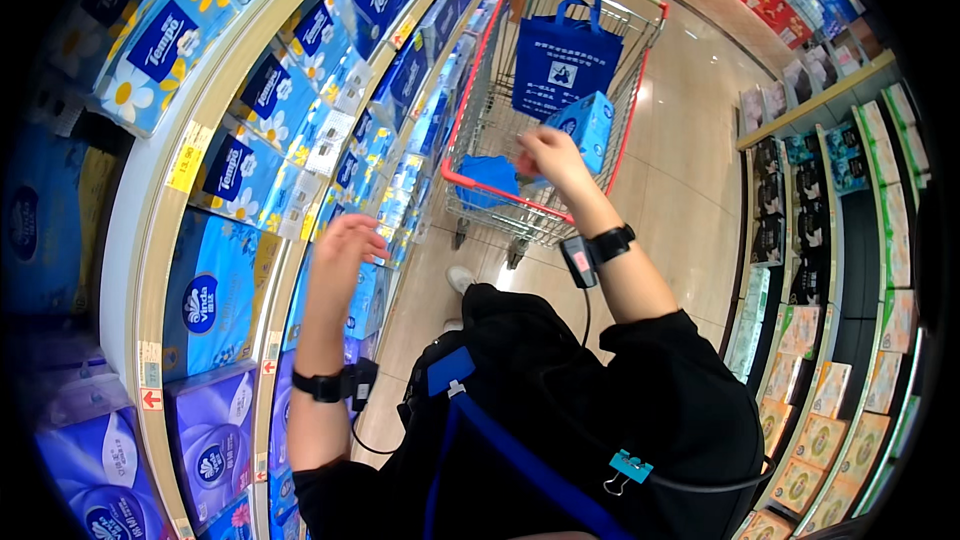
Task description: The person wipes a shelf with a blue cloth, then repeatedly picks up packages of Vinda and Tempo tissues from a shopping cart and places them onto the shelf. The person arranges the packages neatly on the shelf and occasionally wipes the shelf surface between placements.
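Note:
My left hand point(349, 240) is raised beside the tissue shelf, fingers loosely bent and holding nothing. Closest to it are blue Tempo tissue packs point(232, 171) with daisy prints. Over the near part of a wire shopping cart point(628, 101) with red trim, my right hand point(551, 154) has its fingers curled. A light blue pack of tissues point(594, 131) stands tilted in the cart, right by that hand; whether the fingertips touch anything is hidden. Beyond it, a dark blue tote bag point(568, 52) bearing writing is upright in the cart. Crumpled blue fabric point(486, 180) lies in the near left corner.
Shelves on the left hold Vinda packs point(214, 300) and purple tissue packs point(214, 446), with price tags point(189, 157) along the edges. Another shelf unit point(817, 124) with packaged goods runs along the right. The tiled aisle floor point(675, 165) lies between them. Cables hang from both wristbands.

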### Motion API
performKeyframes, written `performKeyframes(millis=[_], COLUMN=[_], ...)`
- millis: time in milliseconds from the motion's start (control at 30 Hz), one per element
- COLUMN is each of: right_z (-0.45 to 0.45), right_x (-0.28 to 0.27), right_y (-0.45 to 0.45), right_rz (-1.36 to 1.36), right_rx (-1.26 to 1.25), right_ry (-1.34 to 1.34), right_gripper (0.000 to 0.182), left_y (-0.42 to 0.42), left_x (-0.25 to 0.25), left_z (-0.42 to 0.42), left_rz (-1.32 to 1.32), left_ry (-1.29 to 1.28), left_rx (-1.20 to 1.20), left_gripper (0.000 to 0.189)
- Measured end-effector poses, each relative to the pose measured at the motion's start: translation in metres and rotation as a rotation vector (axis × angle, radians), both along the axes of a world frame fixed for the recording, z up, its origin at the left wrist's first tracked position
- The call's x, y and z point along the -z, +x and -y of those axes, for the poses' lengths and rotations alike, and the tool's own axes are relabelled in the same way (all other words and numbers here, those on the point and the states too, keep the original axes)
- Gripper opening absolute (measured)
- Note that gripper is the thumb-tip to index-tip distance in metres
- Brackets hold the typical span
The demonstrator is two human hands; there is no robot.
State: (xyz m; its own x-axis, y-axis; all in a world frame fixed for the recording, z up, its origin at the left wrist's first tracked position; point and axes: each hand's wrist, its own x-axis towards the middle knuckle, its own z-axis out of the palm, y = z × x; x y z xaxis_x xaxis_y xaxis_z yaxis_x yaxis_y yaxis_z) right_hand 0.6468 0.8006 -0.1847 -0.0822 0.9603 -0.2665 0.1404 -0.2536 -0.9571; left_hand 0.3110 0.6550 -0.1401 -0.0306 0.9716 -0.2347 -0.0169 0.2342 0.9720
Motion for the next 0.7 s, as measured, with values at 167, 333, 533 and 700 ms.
performKeyframes(millis=[167,333,533,700], right_z=[0.025,0.010,-0.082,-0.162], right_x=[0.094,0.150,0.196,0.263], right_y=[0.102,0.133,0.159,0.196], right_rz=[0.026,0.015,0.379,0.599], right_rx=[0.347,0.495,0.473,0.336], right_ry=[-0.366,-0.434,-0.332,-0.587], right_gripper=[0.021,0.026,0.047,0.067], left_y=[0.050,0.087,0.118,0.142], left_x=[0.065,0.098,0.118,0.129], left_z=[-0.031,-0.064,-0.118,-0.169], left_rz=[0.209,0.230,0.184,0.155], left_ry=[-0.253,-0.355,-0.448,-0.553], left_rx=[0.093,0.128,0.058,-0.001], left_gripper=[0.018,0.020,0.020,0.022])
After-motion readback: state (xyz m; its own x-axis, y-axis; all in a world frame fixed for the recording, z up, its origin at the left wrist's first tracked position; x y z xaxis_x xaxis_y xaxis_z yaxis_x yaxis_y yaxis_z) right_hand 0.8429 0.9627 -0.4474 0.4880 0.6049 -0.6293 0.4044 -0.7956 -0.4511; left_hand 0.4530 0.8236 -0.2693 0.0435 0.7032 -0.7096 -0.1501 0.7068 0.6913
